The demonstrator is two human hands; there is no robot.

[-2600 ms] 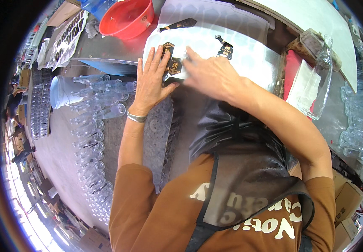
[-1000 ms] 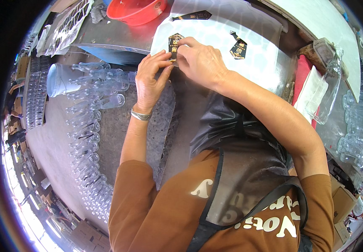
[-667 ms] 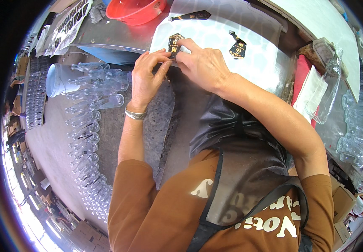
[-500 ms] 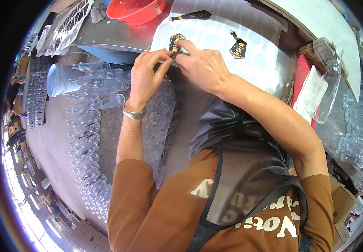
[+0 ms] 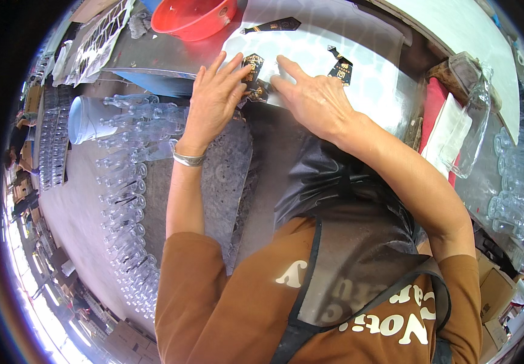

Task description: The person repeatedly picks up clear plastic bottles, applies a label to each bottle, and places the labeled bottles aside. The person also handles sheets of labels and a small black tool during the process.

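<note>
Nearest to my view, I record a shiny black apron (image 5: 319, 182) across the lap. Beyond it, the left hand (image 5: 212, 106), with a silver metal bracelet (image 5: 188, 159) at its wrist, has an open grip: fingers spread, tips at the left side of a black pointed label (image 5: 253, 62) with gold print. I judge they steady it, though I cannot confirm pressure. The label lies at the near left edge of a smooth white sheet (image 5: 310, 51), probably for easy reach; I cannot tell whether its dark lower end is folded or a separate piece.

The right hand (image 5: 321, 104) also has an open grip, nothing visible in it, index finger extended just right of the label, presumably keeping clear of its face.

Farther off, two black necktie-shaped labels (image 5: 341, 70) (image 5: 277, 25) lie well apart, likely so neither covers the other. Past the sheet, a round red plastic basin (image 5: 180, 25) stands on the grey table (image 5: 159, 57).
</note>
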